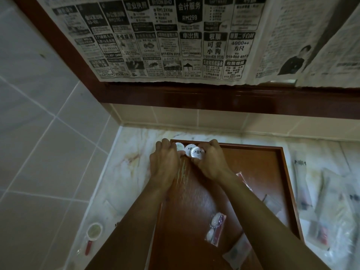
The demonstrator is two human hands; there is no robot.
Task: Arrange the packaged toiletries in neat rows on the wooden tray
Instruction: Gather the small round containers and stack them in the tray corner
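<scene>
While we work the tray's far-left corner:
left hand [165, 160]: fingers curled on round packets [190, 150]
right hand [211, 160]: pinches front round packet [197, 153]
wooden tray [282, 172]: on marble tabletop [132, 152]

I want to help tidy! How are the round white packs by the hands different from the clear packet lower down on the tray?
The round packs are disc-shaped and white; the clear packet is long, with red inside. The round packs sit in a row at the tray's far edge, held by both hands; the clear packet lies loose and slanted. Both are on the tray.
</scene>
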